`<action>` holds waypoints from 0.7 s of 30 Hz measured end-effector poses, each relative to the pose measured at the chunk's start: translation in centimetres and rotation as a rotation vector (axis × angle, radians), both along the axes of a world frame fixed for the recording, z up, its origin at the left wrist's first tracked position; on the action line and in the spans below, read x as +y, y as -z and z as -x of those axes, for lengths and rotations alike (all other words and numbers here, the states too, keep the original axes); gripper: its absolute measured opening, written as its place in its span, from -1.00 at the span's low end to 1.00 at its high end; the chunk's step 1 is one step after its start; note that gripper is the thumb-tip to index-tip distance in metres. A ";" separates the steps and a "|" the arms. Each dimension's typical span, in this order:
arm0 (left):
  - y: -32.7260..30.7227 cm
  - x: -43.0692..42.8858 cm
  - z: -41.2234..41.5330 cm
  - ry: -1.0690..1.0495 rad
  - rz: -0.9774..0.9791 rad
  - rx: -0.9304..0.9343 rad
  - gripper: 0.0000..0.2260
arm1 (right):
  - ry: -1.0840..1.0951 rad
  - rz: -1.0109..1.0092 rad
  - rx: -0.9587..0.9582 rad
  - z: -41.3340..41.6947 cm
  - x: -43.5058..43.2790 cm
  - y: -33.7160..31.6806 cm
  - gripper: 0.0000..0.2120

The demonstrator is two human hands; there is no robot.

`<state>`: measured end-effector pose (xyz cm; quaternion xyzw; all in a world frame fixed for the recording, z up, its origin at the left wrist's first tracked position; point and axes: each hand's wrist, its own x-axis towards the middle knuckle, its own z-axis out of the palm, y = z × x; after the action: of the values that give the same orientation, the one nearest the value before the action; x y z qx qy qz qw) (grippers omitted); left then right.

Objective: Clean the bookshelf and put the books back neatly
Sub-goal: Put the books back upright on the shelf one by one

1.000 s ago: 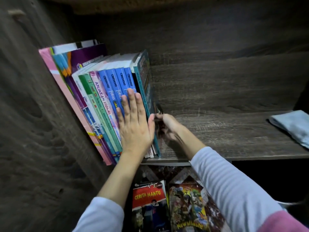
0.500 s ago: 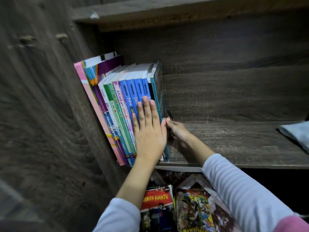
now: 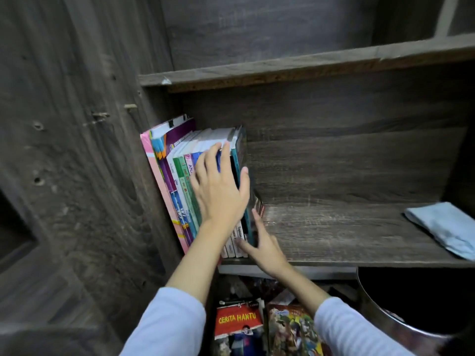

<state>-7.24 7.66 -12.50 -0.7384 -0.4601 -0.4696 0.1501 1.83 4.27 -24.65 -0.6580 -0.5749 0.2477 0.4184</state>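
Two flat, released hands, left [image 3: 218, 191] and right [image 3: 262, 245], press one row of books [image 3: 180, 176]; one cloth [image 3: 444, 227] lies apart

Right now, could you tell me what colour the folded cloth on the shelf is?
Light blue; the cloth shows in the head view.

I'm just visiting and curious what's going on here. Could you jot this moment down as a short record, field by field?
activity: squaring up a row of books standing at the left end of a wooden shelf
left hand: open, palm flat against the spines
right hand: open, fingers at the foot of the end book
cloth: light blue, folded, lying at the shelf's right end
below the shelf: more books, one titled Cerita Hantu
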 end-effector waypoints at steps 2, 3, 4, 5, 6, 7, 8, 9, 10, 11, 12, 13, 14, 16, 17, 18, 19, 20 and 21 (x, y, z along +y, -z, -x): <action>0.1 -0.3 -0.2 -0.011 0.014 0.021 -0.52 | -0.006 0.015 -0.050 0.4 -0.1 -0.5 -0.24; 0.2 -0.5 -0.2 -0.011 0.016 0.021 -0.51 | -0.012 0.019 -0.064 0.4 -0.1 -0.7 -0.27; 0.4 -0.6 -0.3 -0.003 0.021 0.014 -0.51 | -0.014 0.022 -0.074 0.4 -0.2 -0.7 -0.29; 0.4 -0.8 -0.3 0.015 0.026 -0.004 -0.51 | -0.022 0.017 -0.092 0.3 -0.4 -0.7 -0.31; 0.4 -1.1 -0.4 0.043 0.027 -0.026 -0.51 | -0.030 0.008 -0.126 0.3 -0.6 -0.7 -0.32; 0.3 -1.3 -0.4 0.080 0.031 -0.047 -0.52 | -0.028 0.005 -0.165 0.3 -0.8 -0.6 -0.33; 0.0 -1.7 -0.4 0.123 0.040 -0.058 -0.52 | -0.018 0.004 -0.192 0.4 -1.0 -0.6 -0.32; -0.3 -2.0 -0.4 0.167 0.063 -0.066 -0.52 | 0.003 -0.003 -0.200 0.5 -1.2 -0.6 -0.32; -0.5 -2.5 -0.4 0.218 0.106 -0.088 -0.51 | 0.032 -0.012 -0.194 0.6 -1.5 -0.5 -0.31; -0.6 -2.9 -0.4 0.278 0.160 -0.135 -0.49 | 0.063 -0.028 -0.190 0.8 -1.8 -0.4 -0.32; -0.7 -3.5 -0.4 0.341 0.224 -0.203 -0.46 | 0.094 -0.034 -0.193 0.8 -2.1 -0.4 -0.34; -0.6 -4.3 -0.4 0.397 0.288 -0.273 -0.43 | 0.116 -0.035 -0.205 1.0 -2.6 -0.5 -0.36; -0.5 -5.0 -0.5 0.434 0.359 -0.334 -0.39 | 0.136 -0.033 -0.217 1.3 -3.1 -0.5 -0.37; -0.3 -6.3 -0.7 0.451 0.536 -0.418 -0.30 | 0.165 -0.037 -0.248 2.2 -4.2 -0.6 -0.36; -0.3 -6.8 -0.9 0.434 0.628 -0.436 -0.27 | 0.176 -0.049 -0.257 2.6 -4.7 -0.7 -0.36; -0.4 -7.2 -0.9 0.411 0.689 -0.439 -0.26 | 0.180 -0.069 -0.259 3.1 -5.3 -0.9 -0.37; -0.6 -7.6 -0.9 0.388 0.716 -0.432 -0.28 | 0.178 -0.097 -0.262 3.4 -5.8 -1.2 -0.38; -0.8 -8.2 -0.8 0.373 0.711 -0.424 -0.33 | 0.177 -0.116 -0.268 3.6 -6.5 -1.5 -0.41; -1.1 -8.7 -0.7 0.367 0.689 -0.410 -0.38 | 0.179 -0.131 -0.281 3.8 -6.9 -1.9 -0.42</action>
<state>-6.54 -1.08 -11.38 -0.7064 -0.4713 -0.4445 -0.2852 -1.94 -2.63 -22.79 -0.7060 -0.5819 0.0771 0.3963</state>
